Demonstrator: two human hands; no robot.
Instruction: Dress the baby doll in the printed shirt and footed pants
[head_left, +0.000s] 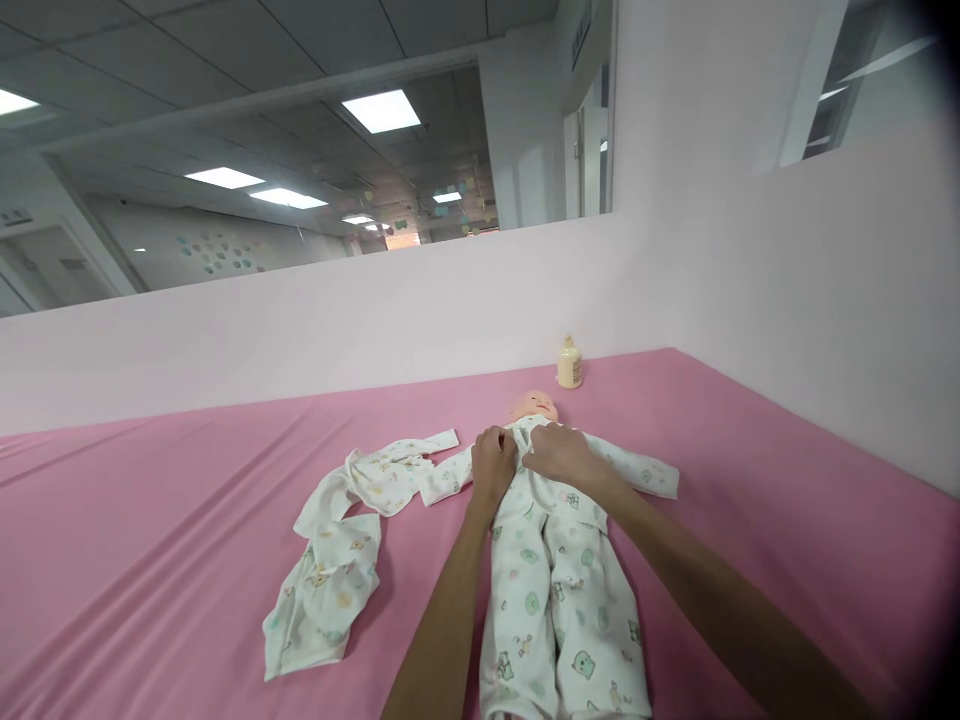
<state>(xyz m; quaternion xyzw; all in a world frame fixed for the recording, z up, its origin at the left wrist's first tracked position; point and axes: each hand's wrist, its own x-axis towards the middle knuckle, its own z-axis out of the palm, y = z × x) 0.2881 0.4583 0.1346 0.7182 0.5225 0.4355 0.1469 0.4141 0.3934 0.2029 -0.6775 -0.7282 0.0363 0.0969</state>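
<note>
A baby doll point(535, 406) lies on its back on a pink sheet point(187, 500), dressed in a white printed sleepsuit point(559, 590). My left hand point(493, 466) is closed on the suit's fabric at the doll's chest, left of the front opening. My right hand point(559, 452) pinches the fabric just under the doll's chin, right beside the left hand. Both arms reach out over the doll's legs.
A second white printed garment point(341, 545) lies crumpled on the sheet to the left of the doll. A small cream bottle point(569, 363) stands at the back near the pale pink wall point(450, 310). Another wall runs along the right side.
</note>
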